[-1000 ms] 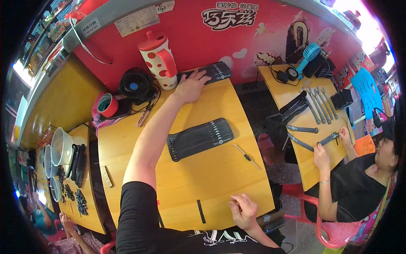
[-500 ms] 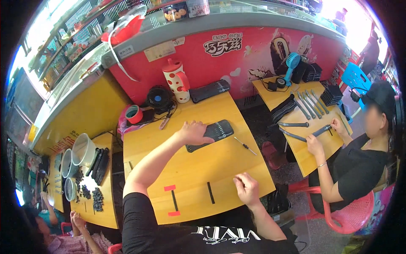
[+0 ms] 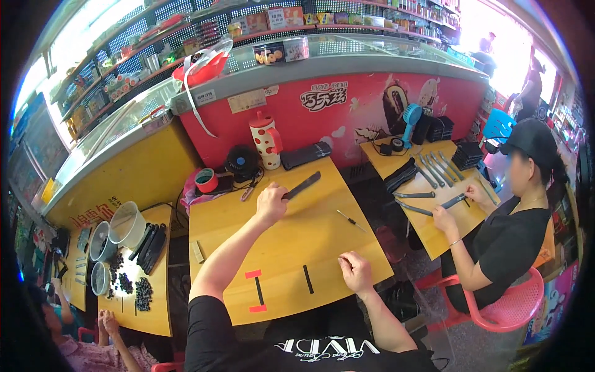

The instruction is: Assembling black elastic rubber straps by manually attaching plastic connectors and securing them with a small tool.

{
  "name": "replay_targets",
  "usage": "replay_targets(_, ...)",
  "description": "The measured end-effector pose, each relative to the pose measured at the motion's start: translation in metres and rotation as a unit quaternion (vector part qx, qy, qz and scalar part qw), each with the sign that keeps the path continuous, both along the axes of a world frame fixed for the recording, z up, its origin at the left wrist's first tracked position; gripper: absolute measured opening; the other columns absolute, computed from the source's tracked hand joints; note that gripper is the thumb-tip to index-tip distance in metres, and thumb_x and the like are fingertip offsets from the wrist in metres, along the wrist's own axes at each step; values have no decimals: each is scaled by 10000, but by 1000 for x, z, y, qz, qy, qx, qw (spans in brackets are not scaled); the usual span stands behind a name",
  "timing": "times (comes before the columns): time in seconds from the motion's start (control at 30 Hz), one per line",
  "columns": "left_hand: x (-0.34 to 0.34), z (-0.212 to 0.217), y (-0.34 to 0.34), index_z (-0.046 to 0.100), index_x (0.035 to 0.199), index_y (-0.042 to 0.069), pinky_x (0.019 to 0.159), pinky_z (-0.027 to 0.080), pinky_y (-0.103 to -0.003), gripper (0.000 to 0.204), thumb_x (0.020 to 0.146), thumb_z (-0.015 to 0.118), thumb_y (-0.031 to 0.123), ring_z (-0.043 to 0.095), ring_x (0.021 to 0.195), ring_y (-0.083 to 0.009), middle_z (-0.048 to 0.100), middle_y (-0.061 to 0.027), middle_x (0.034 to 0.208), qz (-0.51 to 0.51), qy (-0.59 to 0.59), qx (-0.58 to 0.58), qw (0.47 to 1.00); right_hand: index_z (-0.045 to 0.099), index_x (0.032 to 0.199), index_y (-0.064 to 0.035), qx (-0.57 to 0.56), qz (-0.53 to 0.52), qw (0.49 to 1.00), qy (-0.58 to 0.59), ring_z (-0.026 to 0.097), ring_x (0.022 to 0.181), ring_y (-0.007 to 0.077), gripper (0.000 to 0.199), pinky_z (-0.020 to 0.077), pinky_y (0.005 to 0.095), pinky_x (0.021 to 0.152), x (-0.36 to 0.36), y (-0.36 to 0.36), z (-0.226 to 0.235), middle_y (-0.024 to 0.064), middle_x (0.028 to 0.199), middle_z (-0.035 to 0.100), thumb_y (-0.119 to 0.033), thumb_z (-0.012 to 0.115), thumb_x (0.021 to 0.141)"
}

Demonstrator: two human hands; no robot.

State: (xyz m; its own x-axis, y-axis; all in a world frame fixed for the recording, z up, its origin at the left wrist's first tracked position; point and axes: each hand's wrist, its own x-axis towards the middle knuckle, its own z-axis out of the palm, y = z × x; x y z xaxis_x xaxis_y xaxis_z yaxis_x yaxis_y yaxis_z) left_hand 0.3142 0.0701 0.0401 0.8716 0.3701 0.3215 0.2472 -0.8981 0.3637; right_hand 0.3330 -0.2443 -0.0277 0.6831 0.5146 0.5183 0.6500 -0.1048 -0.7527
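Observation:
My left hand [image 3: 271, 203] is closed around one end of a flat bundle of black straps [image 3: 304, 185], tilted up over the far part of the yellow table [image 3: 248, 248]. My right hand [image 3: 355, 273] hovers near the table's right front edge with curled fingers. Whether anything small is inside them I cannot make out. Between my arms, a black strip [image 3: 308, 279] lies on the tabletop. Left of it is another black strip with red tape [image 3: 254, 274] at both ends. A thin pen-like tool [image 3: 351, 221] rests beyond my right hand.
Along the back stand a black fan [image 3: 240, 162], a red-dotted cup [image 3: 265, 141], a roll of tape [image 3: 206, 180] and another black bundle [image 3: 307, 155]. At the right table a person [image 3: 496, 217] handles a dark strap. Plastic tubs [image 3: 127, 224] and black parts fill the left table.
My left hand has gripped the bundle that lay flat under it and lifted it, turning it nearly edge-on. My right hand stays about where it was. The whole view has shifted slightly.

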Motion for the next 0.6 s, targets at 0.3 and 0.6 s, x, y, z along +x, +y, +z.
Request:
replay_targets(0.3, -43, -39, -30, 645, 1123, 68, 886, 413, -434, 363, 807, 706, 235, 527, 1079, -306, 554, -135, 1125, -65, 110, 154, 980, 632, 885, 8, -23, 9, 999, 26, 621, 675, 296, 56, 473, 361, 582, 3, -1, 5, 142, 778, 621, -44, 636, 863)
replay_targets(0.6, -31, -8, 5, 501, 1337, 25, 971, 403, -461, 721, 779, 716, 428, 477, 1219, -346, 486, -180, 1336, -84, 212, 94, 969, 628, 881, 3, -27, 14, 999, 36, 619, 657, 288, 37, 473, 354, 567, 2, 0, 8, 140, 771, 619, -27, 632, 860)
